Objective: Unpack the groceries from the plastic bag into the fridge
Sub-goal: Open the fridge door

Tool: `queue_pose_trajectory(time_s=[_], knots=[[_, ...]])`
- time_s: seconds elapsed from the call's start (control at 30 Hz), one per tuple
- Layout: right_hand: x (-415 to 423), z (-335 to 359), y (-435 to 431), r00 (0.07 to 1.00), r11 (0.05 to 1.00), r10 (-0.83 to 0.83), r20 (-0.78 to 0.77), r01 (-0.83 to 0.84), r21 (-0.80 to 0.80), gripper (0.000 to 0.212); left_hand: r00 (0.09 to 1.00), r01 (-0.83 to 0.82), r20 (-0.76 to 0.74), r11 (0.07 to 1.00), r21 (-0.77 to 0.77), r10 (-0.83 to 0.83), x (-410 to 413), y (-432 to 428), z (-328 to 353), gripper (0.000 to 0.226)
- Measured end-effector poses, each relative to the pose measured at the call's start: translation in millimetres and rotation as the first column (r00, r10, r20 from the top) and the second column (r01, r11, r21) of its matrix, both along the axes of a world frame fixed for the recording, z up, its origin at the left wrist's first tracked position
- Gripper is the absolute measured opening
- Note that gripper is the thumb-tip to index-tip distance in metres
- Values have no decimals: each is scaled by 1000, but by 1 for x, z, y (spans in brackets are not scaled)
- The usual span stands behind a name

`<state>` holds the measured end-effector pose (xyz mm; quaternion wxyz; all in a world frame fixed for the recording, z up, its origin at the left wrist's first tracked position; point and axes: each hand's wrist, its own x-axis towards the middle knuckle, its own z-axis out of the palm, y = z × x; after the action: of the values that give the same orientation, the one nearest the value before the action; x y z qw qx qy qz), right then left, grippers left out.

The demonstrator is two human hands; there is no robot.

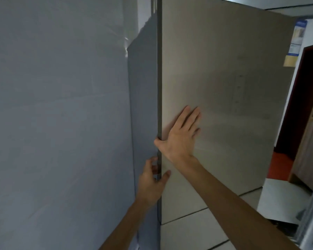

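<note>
The fridge door (224,78), a broad beige panel, fills the view from the centre out to 3 o'clock, its dark edge (159,87) running straight down from 12 o'clock. The right hand (181,136) lies flat on the door's face just right of centre, fingers straight and pointing to 1 o'clock, thumb touching that edge. Below it, toward 6 o'clock, the left hand (152,183) grips the edge, fingers curled round it and thumb on the face. A pale wall (58,105) covers 9 o'clock; a label (296,40) sits at 2 o'clock; floor tiles (188,231) show at 5 o'clock.

Ahead the fridge door (215,87) blocks; wall (52,105) crowds left.
</note>
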<state>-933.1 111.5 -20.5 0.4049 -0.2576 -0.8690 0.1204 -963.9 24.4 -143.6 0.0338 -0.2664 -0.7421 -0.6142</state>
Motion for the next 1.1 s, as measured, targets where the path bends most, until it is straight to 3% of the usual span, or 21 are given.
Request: queue_pose_trajectory(time_s=[0.27, 0.43, 0.53, 0.67, 0.77, 0.9, 0.97, 1.1], knots=[[50, -4, 3, 997, 998, 64, -37, -63, 27, 145, 996, -2, -87, 1000, -24, 0, 32, -10, -3, 36], [121, -9, 19, 973, 977, 212, -94, -210, 26, 140, 995, 100, -32, 993, 63, -98, 91, -10, -9, 59], [176, -15, 30, 954, 962, 271, -127, -272, 8, 132, 989, 136, -61, 988, 72, -131, 139, 3, -13, 59], [251, -24, 49, 935, 950, 299, -191, -310, -29, 110, 954, 211, -216, 977, -3, -207, 202, 17, -16, 49], [307, -33, 71, 934, 962, 256, -250, -272, -31, 85, 857, 250, -441, 964, -94, -265, 238, 30, -19, 29], [375, -47, 100, 951, 987, 125, -284, -148, -64, 58, 752, 177, -633, 981, -77, -185, 264, 56, -30, 12], [402, -51, 119, 951, 997, 43, -306, -60, -49, 52, 715, 158, -670, 980, -124, -200, 273, 72, -35, 18], [447, -54, 164, 932, 994, -95, -349, 67, -91, 44, 651, 260, -649, 919, -297, -393, 279, 118, -54, 19]])
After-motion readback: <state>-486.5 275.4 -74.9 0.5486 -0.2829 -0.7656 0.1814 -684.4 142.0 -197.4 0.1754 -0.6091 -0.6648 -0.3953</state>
